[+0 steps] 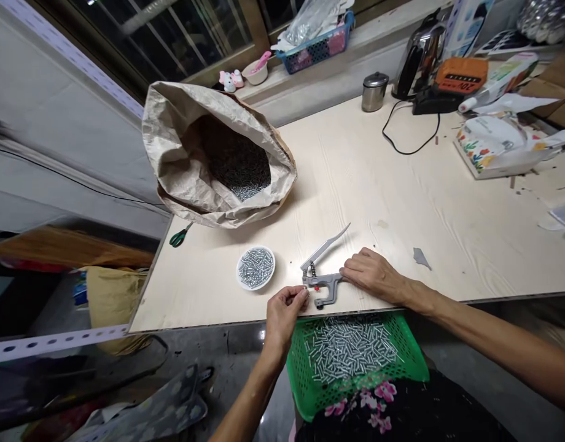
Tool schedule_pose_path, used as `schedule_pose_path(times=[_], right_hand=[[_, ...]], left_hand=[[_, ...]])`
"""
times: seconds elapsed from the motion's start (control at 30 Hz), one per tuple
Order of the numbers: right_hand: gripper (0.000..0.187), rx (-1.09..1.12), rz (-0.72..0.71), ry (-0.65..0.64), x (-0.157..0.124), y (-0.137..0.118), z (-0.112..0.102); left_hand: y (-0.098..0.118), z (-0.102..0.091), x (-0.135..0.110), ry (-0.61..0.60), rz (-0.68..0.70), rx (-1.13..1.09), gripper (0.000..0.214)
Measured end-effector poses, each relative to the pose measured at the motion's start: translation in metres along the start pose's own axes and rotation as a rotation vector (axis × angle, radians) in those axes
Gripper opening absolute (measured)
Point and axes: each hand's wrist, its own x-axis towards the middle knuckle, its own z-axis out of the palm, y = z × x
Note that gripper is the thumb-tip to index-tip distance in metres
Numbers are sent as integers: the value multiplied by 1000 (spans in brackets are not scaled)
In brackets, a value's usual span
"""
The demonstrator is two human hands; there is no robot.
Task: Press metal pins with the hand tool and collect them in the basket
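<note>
Grey snap-fastener pliers (327, 281) lie on their side near the table's front edge, their upper handle angled up and away from the lower one. My right hand (374, 275) is closed on the end of the lower handle. To the left of the jaws, my left hand (285, 310) has thumb and fingertips pinched together; whatever small piece may be between them is too small to make out. A tiny red part shows at the jaw. Beside my left hand stands a white bowl (256, 268) of small metal screw-like pieces.
A green basket (297, 368) of similar metal pieces rests below the table edge, by my lap. A large open paper sack (172, 132) stands at the back left, near green-handled scissors (179, 237). A kettle (416, 55), lidded metal canister (374, 92) and tissue pack (498, 141) stand farther back.
</note>
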Motion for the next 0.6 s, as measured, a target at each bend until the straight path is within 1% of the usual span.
schedule_pose_path(times=[0.13, 0.3, 0.5, 0.6], right_hand=[[28, -48, -68, 53, -1, -3, -2], [29, -35, -70, 67, 0, -4, -2], [30, -75, -75, 72, 1, -3, -2], [30, -87, -76, 61, 1, -3, -2]], left_hand=[[-7, 7, -1, 36, 8, 3, 36], [-10, 10, -3, 39, 19, 35, 35], [-9, 7, 5, -4, 18, 131, 34], [-5, 3, 12, -72, -9, 186, 35]])
